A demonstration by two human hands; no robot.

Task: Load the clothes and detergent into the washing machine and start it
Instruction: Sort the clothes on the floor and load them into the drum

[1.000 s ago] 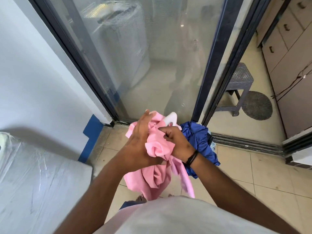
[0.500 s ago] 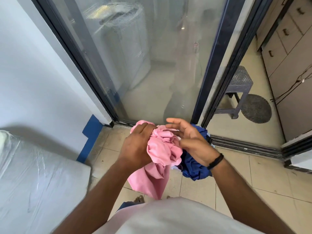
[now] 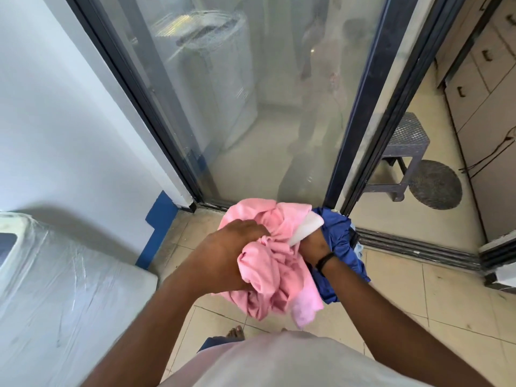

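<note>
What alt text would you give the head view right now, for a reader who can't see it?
Both hands bunch a pink garment at waist height: the left hand grips it, the right hand is half buried between it and a blue garment. A plastic-wrapped washing machine stands at left, a glass sliding door ahead.

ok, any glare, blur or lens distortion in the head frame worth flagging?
Head view: wide-angle bowing tilts the glass door frames; hazy reflections wash out the pane; plastic wrap on the washing machine glints; left hand and pink garment reasonably sharp; slight blur toward the lower-left edge.
</note>
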